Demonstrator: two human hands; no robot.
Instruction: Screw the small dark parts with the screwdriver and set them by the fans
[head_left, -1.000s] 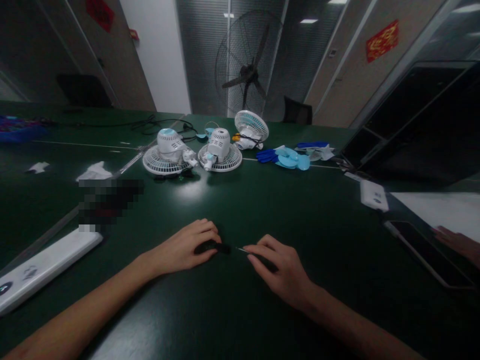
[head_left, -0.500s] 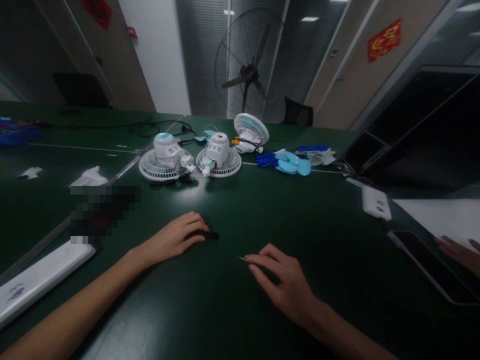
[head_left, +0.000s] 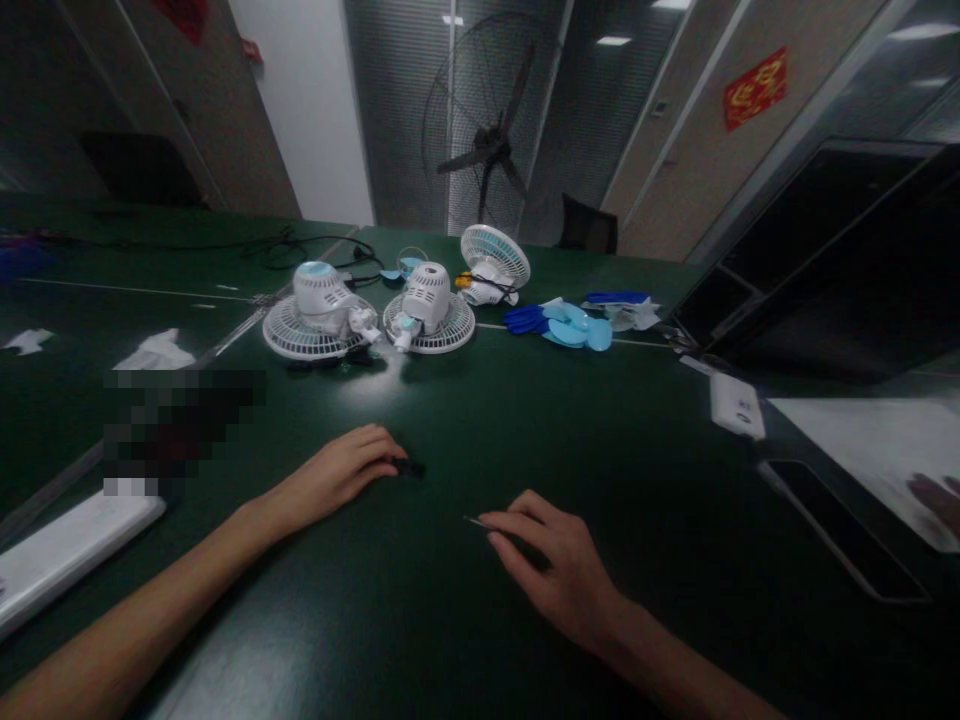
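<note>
Metal-tipped, a thin tool (head_left: 474, 520) is pinched nearly closed by the right hand (head_left: 559, 570). Farther off, a small black piece (head_left: 409, 467) is held in the left hand's (head_left: 345, 470) closed fingertips, over the green table (head_left: 450, 620). Beyond, white fan heads (head_left: 320, 300) are laid near light-blue blades (head_left: 576, 327).

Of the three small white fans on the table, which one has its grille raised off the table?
The right-hand fan, farthest back: its grille tilts up, whereas the left fan and the middle fan lie grille down.
</note>
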